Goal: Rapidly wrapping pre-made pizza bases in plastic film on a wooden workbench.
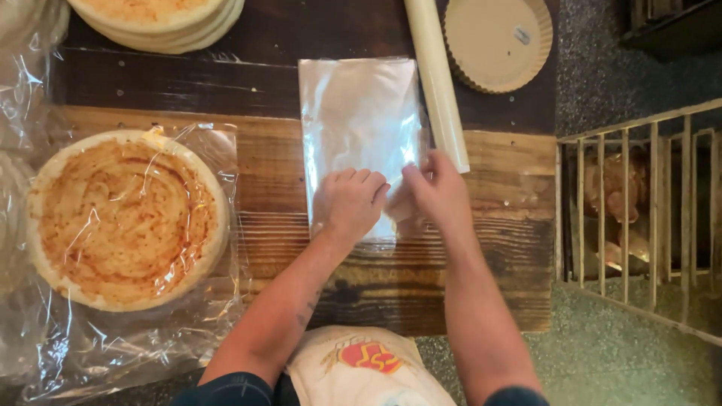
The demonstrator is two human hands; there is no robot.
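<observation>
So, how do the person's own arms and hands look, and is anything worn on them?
Both arms are bare from the upper arm down; only dark blue short sleeve edges show at the bottom of the picture. The left hand and right hand wear no gloves, and no rings or watch can be seen. The left forearm carries a small dark marking, perhaps a tattoo. A white apron with a red and yellow print covers the front.

Dark wooden tabletop [496,225] carries a clear plastic sheet [357,113], a wrapped sauced pizza base [124,218], a roll [436,75], a cardboard disc [496,41].
</observation>
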